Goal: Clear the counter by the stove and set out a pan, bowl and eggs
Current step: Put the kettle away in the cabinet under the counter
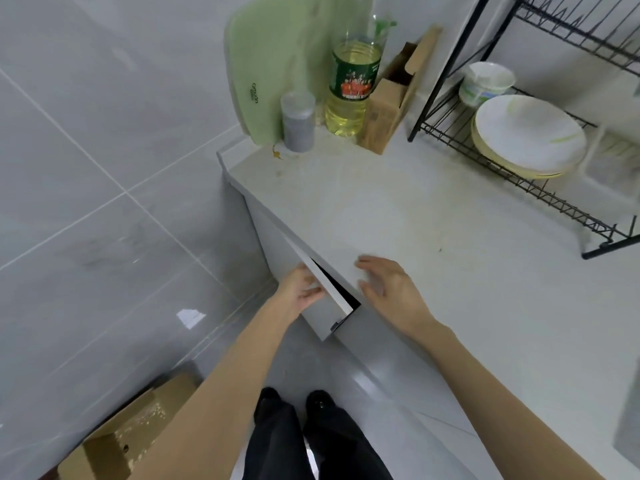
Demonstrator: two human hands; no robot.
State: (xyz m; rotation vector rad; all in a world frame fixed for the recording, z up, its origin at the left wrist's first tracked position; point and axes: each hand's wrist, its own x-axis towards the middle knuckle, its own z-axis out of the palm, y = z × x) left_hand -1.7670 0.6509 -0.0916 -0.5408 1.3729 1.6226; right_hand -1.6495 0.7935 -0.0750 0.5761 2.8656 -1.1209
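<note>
I look down at a pale counter (pixel 398 209) with a white cabinet door (pixel 318 306) below its front edge, standing slightly ajar with a dark gap behind it. My left hand (pixel 301 284) grips the door's top edge, fingers curled over it. My right hand (pixel 388 285) rests flat on the counter just above the door, fingers relaxed. A white bowl (pixel 486 83) and a stack of white plates (pixel 530 136) sit in the black dish rack (pixel 512 174) at the right. No pan or eggs are in view.
At the counter's far end stand a green cutting board (pixel 270 64), a grey canister (pixel 298 121), an oil bottle (pixel 351 88) and an open brown carton (pixel 391 105). A cardboard box (pixel 128 438) lies on the tiled floor by my feet.
</note>
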